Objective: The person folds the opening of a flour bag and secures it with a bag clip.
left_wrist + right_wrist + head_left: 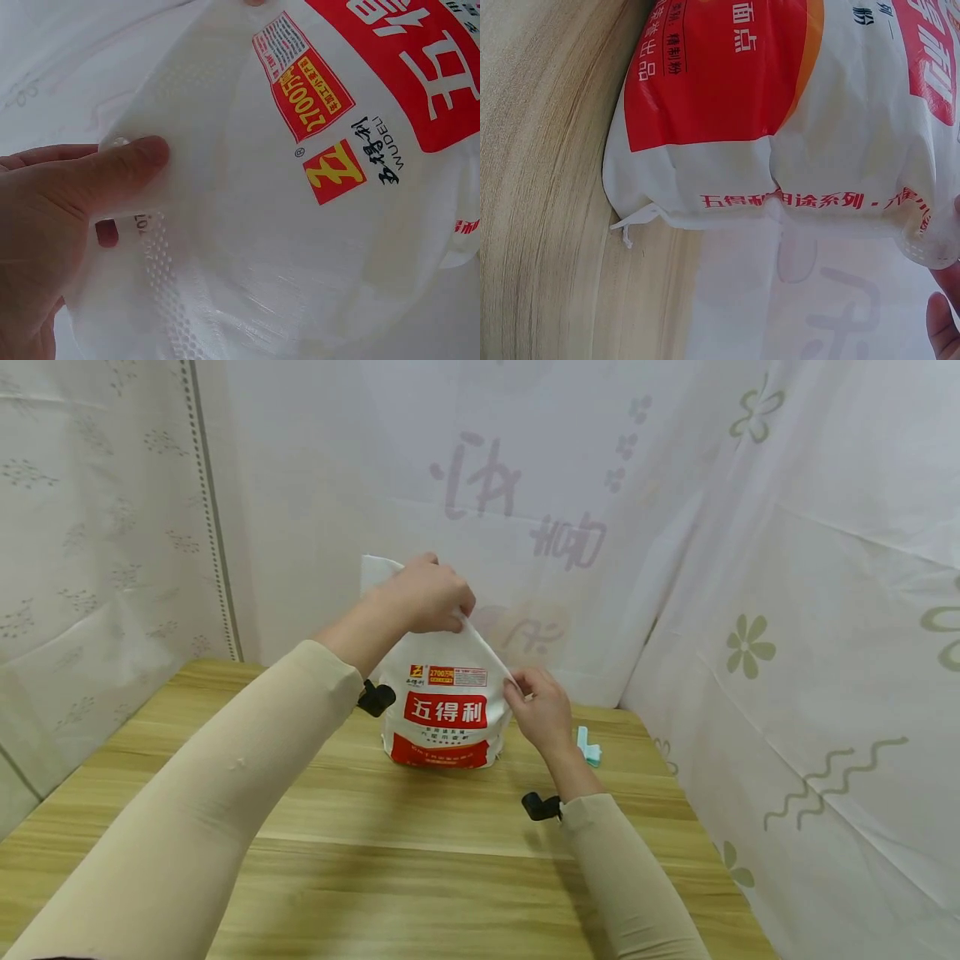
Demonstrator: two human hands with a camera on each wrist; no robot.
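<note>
A wooden table (pixel 420 827) fills the lower view, with white patterned curtains (pixel 787 568) hanging behind and at both sides. From the 8 o'clock corner a forearm in a beige sleeve (pixel 247 760) reaches up toward the centre, a small black clip at its cuff. The left hand (pixel 423 595) sits at about 12 o'clock above the white flour bag (pixel 444 710), fingers curled and pinching the bag's upper edge; in the left wrist view the thumb (pixel 124 165) presses flat on the perforated top strip with a finger behind it. That grip seems to lift and stretch the loose top, keeping the bag upright. The bag stands on its base near the middle of the table, toward the far edge, its long axis vertical, mouth pointing up toward 12 o'clock, its red label facing the viewer. Its bottom seam rests on the wood in the right wrist view, a short thread trailing from one corner. The right hand (pixel 542 710), at 3 o'clock of the bag, pinches the same top edge lower down, fingers clenched on it, apparently pulling it taut sideways. Just past that hand, at 3 o'clock, a small pale green object (pixel 590 747) lies on the table
</note>
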